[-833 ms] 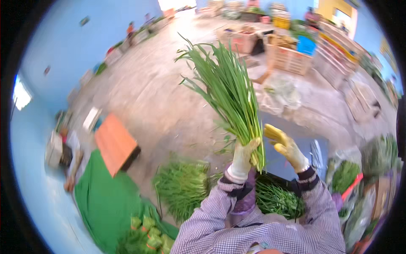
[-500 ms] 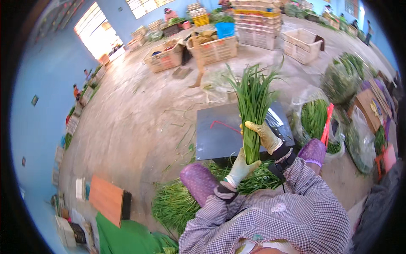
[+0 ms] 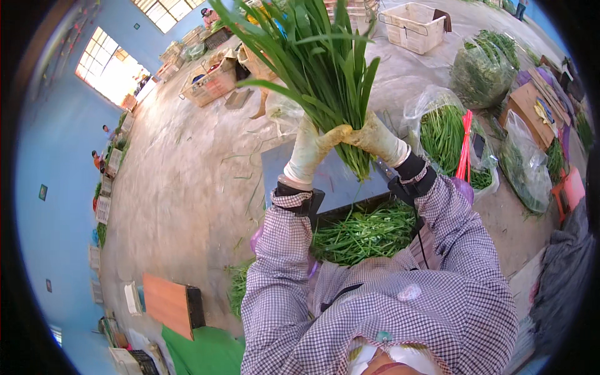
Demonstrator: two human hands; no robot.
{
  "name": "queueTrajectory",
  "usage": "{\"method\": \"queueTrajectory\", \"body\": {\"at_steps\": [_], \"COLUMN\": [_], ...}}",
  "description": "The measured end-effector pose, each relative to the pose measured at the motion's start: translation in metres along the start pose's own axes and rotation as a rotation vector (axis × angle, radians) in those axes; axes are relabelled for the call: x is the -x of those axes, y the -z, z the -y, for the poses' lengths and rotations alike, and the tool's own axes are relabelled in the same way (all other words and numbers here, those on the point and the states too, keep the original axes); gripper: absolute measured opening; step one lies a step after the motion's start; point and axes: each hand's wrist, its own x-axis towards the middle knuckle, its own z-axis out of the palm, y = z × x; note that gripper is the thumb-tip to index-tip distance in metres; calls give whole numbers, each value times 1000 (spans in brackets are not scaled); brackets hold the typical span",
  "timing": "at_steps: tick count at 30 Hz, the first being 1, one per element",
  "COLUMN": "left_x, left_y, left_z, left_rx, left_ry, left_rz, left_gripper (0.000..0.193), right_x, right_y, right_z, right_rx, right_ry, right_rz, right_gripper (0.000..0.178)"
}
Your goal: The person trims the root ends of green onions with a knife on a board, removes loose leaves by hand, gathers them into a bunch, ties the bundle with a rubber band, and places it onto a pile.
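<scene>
A thick bunch of garlic chives [image 3: 331,75] is held up before me, its flat green leaves fanning upward and its stem ends pointing down. My left hand [image 3: 307,151], in a pale glove, wraps it from the left. From the other side my right hand [image 3: 379,141], in a yellow-stained glove, grips it too; the thumbs nearly meet at the front. The fingers behind the bunch are hidden. Below the stems lies a grey-blue board [image 3: 278,175], partly covered by my arms. Loose greens [image 3: 369,234] are heaped between the board and my body.
At the right stands a clear plastic bag of greens [image 3: 442,134] with red strips [image 3: 466,147] beside it. Farther back is another full bag [image 3: 484,72]. White crates [image 3: 412,30] stand at the far side. An orange-brown board [image 3: 165,303] and green cloth [image 3: 203,353] lie at lower left.
The bunch has risen closer to me and looks larger. My left hand has shifted up from the stem ends to beside my right hand. The view has turned somewhat.
</scene>
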Motion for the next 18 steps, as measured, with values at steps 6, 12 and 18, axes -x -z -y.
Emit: {"method": "queueTrajectory", "body": {"at_steps": [6,12,18], "left_x": [5,-6,-29], "left_y": [18,16,-1], "left_z": [93,105,21], "left_rx": [-59,-150,-1052], "left_ry": [244,144,-55], "left_rz": [91,114,308], "left_gripper": [76,75,94], "right_x": [28,28,5], "right_y": [10,20,17], "right_z": [-54,-72,-34], "right_rx": [97,190,39], "right_ry": [-172,-186,-112], "right_rz": [149,107,94], "right_gripper": [79,86,63]}}
